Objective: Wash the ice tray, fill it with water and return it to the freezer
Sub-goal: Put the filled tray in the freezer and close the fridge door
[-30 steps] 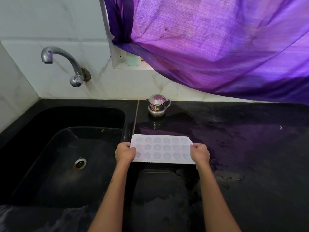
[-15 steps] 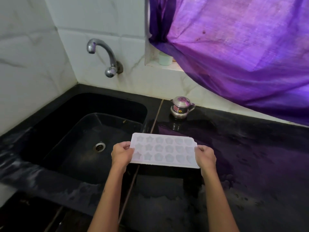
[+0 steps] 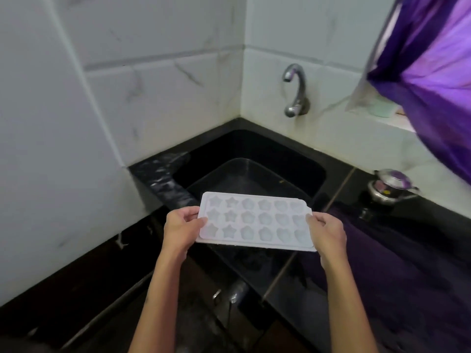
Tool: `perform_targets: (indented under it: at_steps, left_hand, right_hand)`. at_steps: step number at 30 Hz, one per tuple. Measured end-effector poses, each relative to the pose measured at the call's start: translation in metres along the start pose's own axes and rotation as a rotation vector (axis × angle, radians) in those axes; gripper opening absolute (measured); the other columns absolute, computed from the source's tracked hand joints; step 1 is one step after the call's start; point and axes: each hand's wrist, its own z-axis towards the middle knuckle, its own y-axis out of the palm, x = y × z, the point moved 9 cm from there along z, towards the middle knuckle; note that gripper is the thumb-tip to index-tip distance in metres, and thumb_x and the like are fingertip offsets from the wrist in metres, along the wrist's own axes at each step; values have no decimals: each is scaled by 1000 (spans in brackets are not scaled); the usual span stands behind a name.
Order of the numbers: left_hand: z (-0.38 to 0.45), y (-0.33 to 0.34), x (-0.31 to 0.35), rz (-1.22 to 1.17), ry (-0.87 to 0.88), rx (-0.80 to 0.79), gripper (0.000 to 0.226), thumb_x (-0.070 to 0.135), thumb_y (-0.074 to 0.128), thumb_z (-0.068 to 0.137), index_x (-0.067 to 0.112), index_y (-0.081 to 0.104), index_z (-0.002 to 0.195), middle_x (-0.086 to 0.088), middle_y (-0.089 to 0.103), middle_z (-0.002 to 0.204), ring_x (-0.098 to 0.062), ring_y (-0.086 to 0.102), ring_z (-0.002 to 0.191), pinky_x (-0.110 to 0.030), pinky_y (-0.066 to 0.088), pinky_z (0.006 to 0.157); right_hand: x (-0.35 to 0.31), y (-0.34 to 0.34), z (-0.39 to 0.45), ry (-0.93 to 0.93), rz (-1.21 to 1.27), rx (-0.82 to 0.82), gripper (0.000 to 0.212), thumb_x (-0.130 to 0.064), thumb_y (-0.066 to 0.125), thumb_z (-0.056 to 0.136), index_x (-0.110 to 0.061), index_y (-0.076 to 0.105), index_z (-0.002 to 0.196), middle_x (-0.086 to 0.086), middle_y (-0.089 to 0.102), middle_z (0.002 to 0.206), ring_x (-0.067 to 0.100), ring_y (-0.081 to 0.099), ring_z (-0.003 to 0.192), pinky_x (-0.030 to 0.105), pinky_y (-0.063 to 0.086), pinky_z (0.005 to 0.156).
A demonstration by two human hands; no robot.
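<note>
A white ice tray [image 3: 257, 221] with star, flower and heart shaped cells is held level in the air, in front of the black sink [image 3: 254, 171]. My left hand [image 3: 179, 229] grips its left short edge, and my right hand [image 3: 327, 231] grips its right short edge. The cells look pale and glossy; I cannot tell if water is in them. The chrome tap [image 3: 294, 90] juts from the tiled wall behind the sink, with no water running.
A black stone counter [image 3: 395, 250] runs to the right, with a small steel pot [image 3: 392, 186] at its back. A purple curtain [image 3: 433, 80] hangs at the upper right. White tiled walls [image 3: 63, 149] close in on the left. Dark cabinet fronts [image 3: 204, 314] lie below.
The view has swung left and back from the counter. The tray, still held in both hands, now hangs off the counter near the sink's front edge.
</note>
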Motion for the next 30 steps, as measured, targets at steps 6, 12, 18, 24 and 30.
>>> perform_targets:
  at_steps: [6, 12, 18, 24, 30]
  left_hand:
    - [-46, -114, -28, -63, -22, 232, 19, -3, 61, 84, 13, 66, 93, 2, 68, 82, -14, 66, 78, -25, 51, 66]
    - [-103, -212, -71, -116, -76, 488, 23, -2, 62, 81, 4, 70, 103, -6, 72, 88, -22, 69, 84, -29, 53, 73]
    - [-184, -273, -98, -218, -109, 782, 20, -9, 59, 83, 1, 69, 98, -2, 70, 78, -11, 67, 66, -21, 51, 58]
    - [-281, -306, -120, -300, -123, 1070, 25, -11, 55, 83, 8, 69, 91, 10, 70, 63, -9, 64, 62, -16, 52, 55]
    - [-378, -322, -145, -354, -170, 1324, 26, -7, 56, 85, 14, 67, 94, 4, 70, 80, -4, 68, 63, -13, 50, 52]
  right_hand:
    - [-29, 83, -56, -96, -3, -210, 19, -24, 57, 89, -13, 68, 100, -9, 62, 78, 4, 53, 74, 26, 39, 70]
    - [-57, 167, -113, -207, -72, -472, 19, -29, 58, 88, -11, 66, 87, -6, 59, 72, 16, 55, 76, 28, 40, 66]
    - [-93, 237, -183, -355, -128, -742, 18, -30, 59, 89, -13, 67, 92, -6, 62, 78, 17, 56, 80, 28, 39, 69]
    - [-103, 292, -271, -512, -167, -1021, 20, -30, 58, 90, -12, 66, 92, -6, 62, 76, 7, 54, 71, 27, 39, 64]
    - [-94, 333, -377, -618, -213, -1256, 18, -30, 58, 89, -15, 67, 95, -7, 63, 79, 10, 56, 76, 31, 44, 73]
